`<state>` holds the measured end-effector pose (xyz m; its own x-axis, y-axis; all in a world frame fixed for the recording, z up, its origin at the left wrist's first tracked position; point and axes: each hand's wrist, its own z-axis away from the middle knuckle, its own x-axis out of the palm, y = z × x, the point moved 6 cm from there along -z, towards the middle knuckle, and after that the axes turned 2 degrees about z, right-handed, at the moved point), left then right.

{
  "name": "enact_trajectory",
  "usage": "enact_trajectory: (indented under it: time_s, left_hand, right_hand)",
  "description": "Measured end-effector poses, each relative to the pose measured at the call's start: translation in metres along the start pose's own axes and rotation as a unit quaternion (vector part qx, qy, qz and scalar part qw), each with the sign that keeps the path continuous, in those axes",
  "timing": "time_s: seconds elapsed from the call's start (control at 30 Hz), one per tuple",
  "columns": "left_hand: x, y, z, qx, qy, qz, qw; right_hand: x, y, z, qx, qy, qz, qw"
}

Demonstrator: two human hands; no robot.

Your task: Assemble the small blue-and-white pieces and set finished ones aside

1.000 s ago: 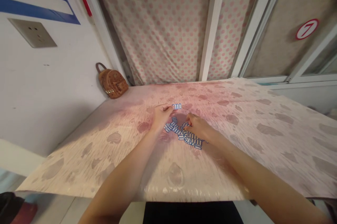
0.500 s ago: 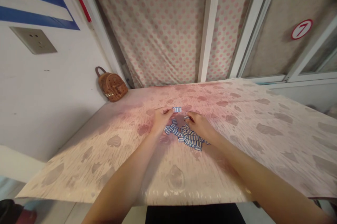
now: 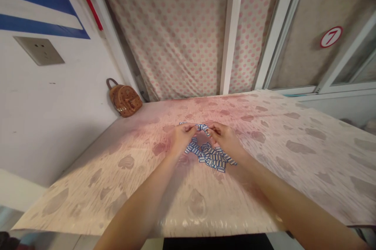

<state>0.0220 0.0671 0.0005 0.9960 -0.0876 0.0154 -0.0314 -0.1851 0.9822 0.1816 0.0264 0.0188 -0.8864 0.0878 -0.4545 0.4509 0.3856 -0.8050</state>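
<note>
A strip of small white pieces with blue edges [image 3: 202, 127] spans the short gap between my two hands above the table. My left hand [image 3: 184, 135] is closed in a pinch on its left end, and a few similar pieces show just past the fingers. My right hand [image 3: 225, 136] pinches the right end, where a short part tilts downward. Below and between the hands lies a loose heap of the same white-and-blue pieces [image 3: 216, 160], many lined up in rows. How the pieces are joined is too small to make out. The fingertips partly cover the strip.
The table wears a pale pink cloth with leaf-like marks [image 3: 196, 203]. A small brown backpack [image 3: 125, 100] rests at the far left corner by the wall. Dotted curtains [image 3: 176, 34] and white window frames stand behind the table. A wall socket [image 3: 41, 51] is at left.
My right hand has come up toward my left hand, and both now meet at the strip. The strip's visible part has shifted slightly right and lower. The view has tilted slightly.
</note>
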Motion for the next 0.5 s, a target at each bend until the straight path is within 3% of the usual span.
enact_trajectory:
  time_s: [0.2, 0.5]
  left_hand:
    - [0.004, 0.007, 0.005, -0.008, -0.020, -0.009, 1.000]
    - [0.010, 0.005, 0.006, -0.015, -0.054, -0.028, 0.998]
  right_hand:
    - [-0.003, -0.009, -0.001, -0.081, 0.052, 0.096, 0.991]
    - [-0.010, -0.010, 0.001, -0.080, 0.085, 0.150, 0.982]
